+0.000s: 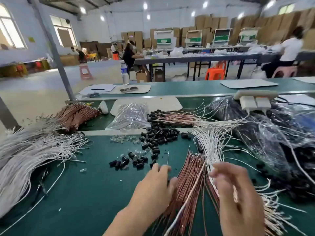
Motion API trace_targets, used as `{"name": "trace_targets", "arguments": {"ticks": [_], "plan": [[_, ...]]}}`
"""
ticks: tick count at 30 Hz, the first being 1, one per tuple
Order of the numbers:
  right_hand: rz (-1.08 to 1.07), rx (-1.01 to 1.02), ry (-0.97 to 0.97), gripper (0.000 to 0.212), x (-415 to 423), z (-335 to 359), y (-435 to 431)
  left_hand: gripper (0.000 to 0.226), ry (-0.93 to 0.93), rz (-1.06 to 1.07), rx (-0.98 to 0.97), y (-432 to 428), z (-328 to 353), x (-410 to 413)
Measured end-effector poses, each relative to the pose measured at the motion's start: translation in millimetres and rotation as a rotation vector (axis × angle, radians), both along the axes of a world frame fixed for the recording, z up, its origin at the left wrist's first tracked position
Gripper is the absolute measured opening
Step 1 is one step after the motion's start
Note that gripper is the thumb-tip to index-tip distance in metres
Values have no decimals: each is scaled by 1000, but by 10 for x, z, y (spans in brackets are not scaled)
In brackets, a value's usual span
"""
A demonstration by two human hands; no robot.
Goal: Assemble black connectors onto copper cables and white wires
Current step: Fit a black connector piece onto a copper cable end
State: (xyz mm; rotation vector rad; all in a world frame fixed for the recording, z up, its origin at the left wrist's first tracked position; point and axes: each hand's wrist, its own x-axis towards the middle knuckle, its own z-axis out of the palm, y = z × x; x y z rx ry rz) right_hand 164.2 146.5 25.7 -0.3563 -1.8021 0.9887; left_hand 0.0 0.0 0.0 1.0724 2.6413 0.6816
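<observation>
A bundle of copper cables [189, 181] lies on the green bench between my hands, with white wires [209, 145] fanning out behind it. Loose black connectors [158, 138] are heaped just beyond my left hand. My left hand [156, 183] rests beside the copper bundle with curled fingers, pinching a thin cable [167, 157] whose tip sticks up past the fingertips. My right hand [237, 195] hovers blurred over the right side of the bundle, fingers loosely spread and nothing plainly held.
A big sheaf of white wires [34, 154] and copper cables [76, 114] lies at the left. Finished cables with black caps [170, 117], plastic bags [129, 116] and a power strip [254, 99] sit behind. Small clear parts [122, 139] are scattered on the green mat [85, 193].
</observation>
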Motion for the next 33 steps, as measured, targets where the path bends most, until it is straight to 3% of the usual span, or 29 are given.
{"name": "trace_targets", "arguments": {"ticks": [3, 9, 12, 15, 20, 25, 31, 33], "plan": [[66, -65, -116, 17, -512, 106, -249, 57, 217, -46, -238, 407, -123, -71], [96, -184, -304, 21, -921, -89, -111, 36, 440, -72, -277, 696, -133, -298], [66, -187, -345, 22, -1047, -128, -63, 30, 442, -143, -307, 782, -57, -432], [20, -205, -302, 24, -1138, -81, 12, 20, 350, -86, -257, 840, 15, -501], [-42, -209, -267, 23, -1289, -26, 142, 30, -30, 51, 18, 811, 120, -778], [-36, -219, -338, 22, -1448, -83, 169, 29, -160, 154, 313, 634, 252, -969], [198, 64, -671, 28, -1623, -289, 67, 18, -403, 376, 1132, -110, 410, -1174], [238, 228, -820, 35, -1679, -358, 7, 18, -465, 474, 1325, -352, 316, -1186]]}}
